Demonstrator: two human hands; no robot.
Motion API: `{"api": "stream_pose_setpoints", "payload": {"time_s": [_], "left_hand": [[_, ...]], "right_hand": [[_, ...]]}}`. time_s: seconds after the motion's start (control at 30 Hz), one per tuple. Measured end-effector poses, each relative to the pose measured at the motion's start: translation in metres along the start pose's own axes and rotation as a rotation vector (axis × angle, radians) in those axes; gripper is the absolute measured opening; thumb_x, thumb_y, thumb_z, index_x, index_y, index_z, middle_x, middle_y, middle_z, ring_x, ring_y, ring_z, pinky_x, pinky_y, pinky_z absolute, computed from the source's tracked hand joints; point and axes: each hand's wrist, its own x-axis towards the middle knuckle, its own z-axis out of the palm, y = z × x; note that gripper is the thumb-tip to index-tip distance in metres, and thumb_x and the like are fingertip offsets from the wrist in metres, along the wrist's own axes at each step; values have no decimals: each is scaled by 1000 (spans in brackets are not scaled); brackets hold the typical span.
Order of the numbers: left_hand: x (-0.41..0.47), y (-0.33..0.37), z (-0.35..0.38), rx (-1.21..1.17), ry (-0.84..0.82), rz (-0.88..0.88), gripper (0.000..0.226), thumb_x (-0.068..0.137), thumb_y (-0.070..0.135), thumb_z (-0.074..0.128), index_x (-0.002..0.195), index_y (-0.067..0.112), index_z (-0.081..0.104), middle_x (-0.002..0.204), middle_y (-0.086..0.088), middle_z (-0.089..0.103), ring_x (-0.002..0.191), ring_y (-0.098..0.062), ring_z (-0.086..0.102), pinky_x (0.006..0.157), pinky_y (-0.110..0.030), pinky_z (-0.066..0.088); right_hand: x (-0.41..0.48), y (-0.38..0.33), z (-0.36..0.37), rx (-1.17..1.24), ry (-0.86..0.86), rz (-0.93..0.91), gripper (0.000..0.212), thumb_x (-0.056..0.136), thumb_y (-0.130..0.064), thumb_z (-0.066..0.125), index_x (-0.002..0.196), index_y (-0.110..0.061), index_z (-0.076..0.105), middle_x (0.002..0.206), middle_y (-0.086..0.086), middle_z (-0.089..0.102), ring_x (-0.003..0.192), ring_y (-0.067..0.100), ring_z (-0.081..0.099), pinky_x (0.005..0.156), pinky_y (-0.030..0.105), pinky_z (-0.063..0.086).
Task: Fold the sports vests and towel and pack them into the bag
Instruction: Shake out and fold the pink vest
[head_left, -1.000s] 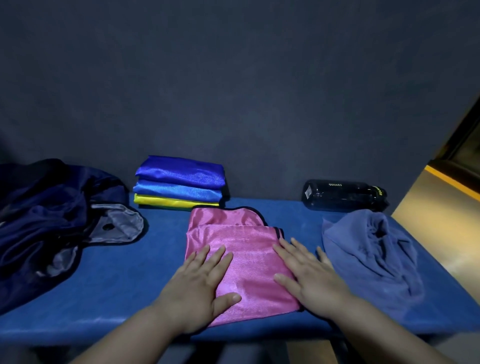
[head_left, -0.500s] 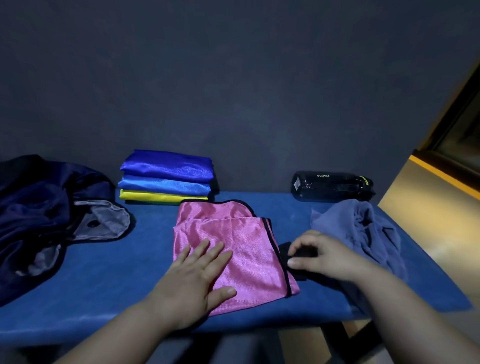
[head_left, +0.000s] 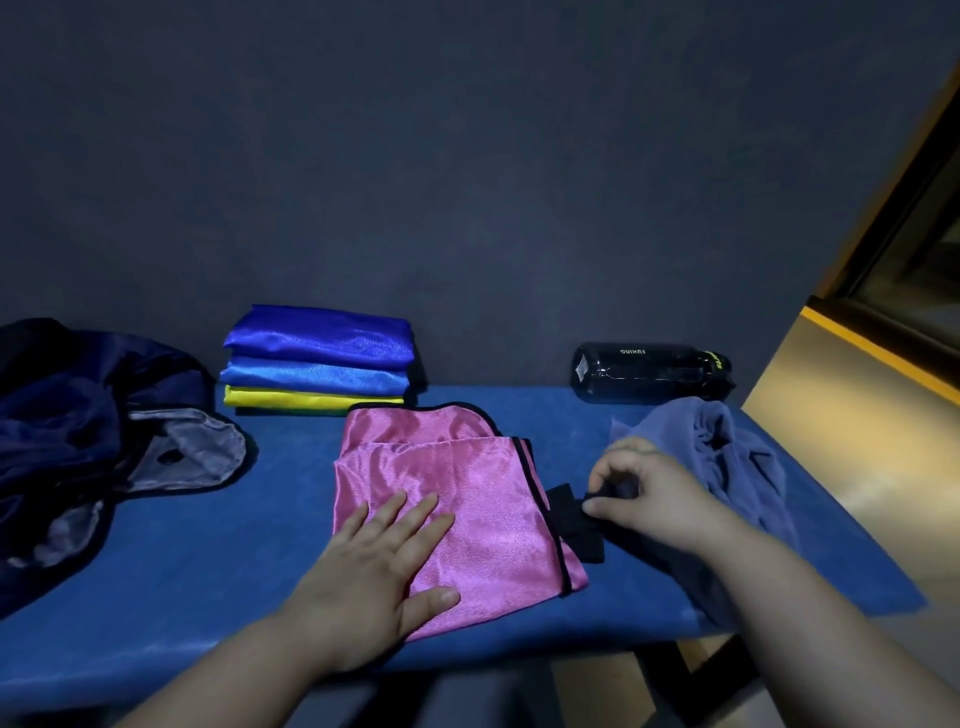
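Surface: blue table (head_left: 218, 561), dark wall behind
Pink vest (head_left: 467, 488): centre frame, half folded
Left hand (head_left: 384, 566): spread flat, pinning it
Right hand (head_left: 649, 499): pinching black strap (head_left: 569, 512) at vest's right edge
Tip: tuck strap in first, keep left palm down, fabric looks slippery
Waiting: towel (head_left: 727, 452) right, bag (head_left: 78, 441) far left

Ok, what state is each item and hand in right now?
pink vest: folded over, lying flat.
vest stack: three folded, piled.
towel: crumpled, unfolded.
bag: open, slumped.
bottle: lying on its side.
left hand: flat, pressing pink vest.
right hand: pinching black strap.
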Motion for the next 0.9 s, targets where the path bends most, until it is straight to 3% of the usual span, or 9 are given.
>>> {"api": "stream_pose_setpoints", "payload": {"time_s": [0.07,0.13,0.23,0.3,0.37,0.43,0.73,0.8,0.9], "left_hand": [[0,0,0,-46,-16,27,72,93,73,14,141,30,47,144,6,49,129,-20,51,111,-41,35],[-1,1,-2,-40,-73,27,72,94,73,15,142,30,46,144,6,49,129,-20,51,112,-39,34],[-2,2,-5,-22,-58,11,72,94,72,15,140,27,47,141,5,53,124,-22,57,108,-35,28],[-1,3,-8,-99,-40,35,85,87,81,4,151,29,25,156,5,26,143,-24,30,119,-38,13],[0,2,-6,-130,24,75,96,66,88,-16,147,37,-11,153,15,-15,144,-14,-14,115,-35,-11],[0,3,-8,-134,8,75,102,52,89,-25,142,39,-22,147,19,-27,137,-8,-28,113,-33,-18],[0,5,-10,-150,-14,77,111,50,88,-27,148,37,-18,147,17,-29,137,-9,-29,113,-33,-18],[0,4,-11,-146,-21,77,110,53,87,-24,150,37,-16,147,17,-30,136,-9,-29,113,-33,-18],[0,3,-10,-139,-27,84,109,53,87,-23,150,37,-16,147,17,-29,136,-9,-29,111,-32,-19]], "right_hand": [[-5,-11,-1,-59,-21,-17,29,69,-36,85,56,-33,59,79,-8,56,72,3,54,71,25,45],[-12,-27,1,-231,-157,55,39,66,-56,81,50,-29,58,69,-4,61,65,5,56,65,30,47],[-20,-45,13,-486,-305,146,49,60,-74,72,63,-26,64,68,-9,64,67,4,58,60,26,44],[-22,-49,21,-538,-299,143,59,59,-77,70,75,-21,66,75,-8,66,76,10,61,64,26,46],[-23,-48,25,-545,-277,125,61,60,-76,69,81,-19,65,79,-8,67,79,12,62,67,27,47],[-23,-48,27,-538,-278,104,57,62,-72,70,81,-19,65,80,-8,67,78,11,62,68,27,48],[-24,-38,26,-432,-300,73,34,69,-42,76,57,-22,51,66,-8,61,57,3,47,55,22,38],[-23,-34,23,-402,-315,74,24,69,-35,75,57,-31,55,64,-8,60,57,3,48,58,23,41],[-21,-33,22,-408,-315,51,27,68,-27,70,58,-47,54,69,-8,61,66,8,56,61,23,43]]}}
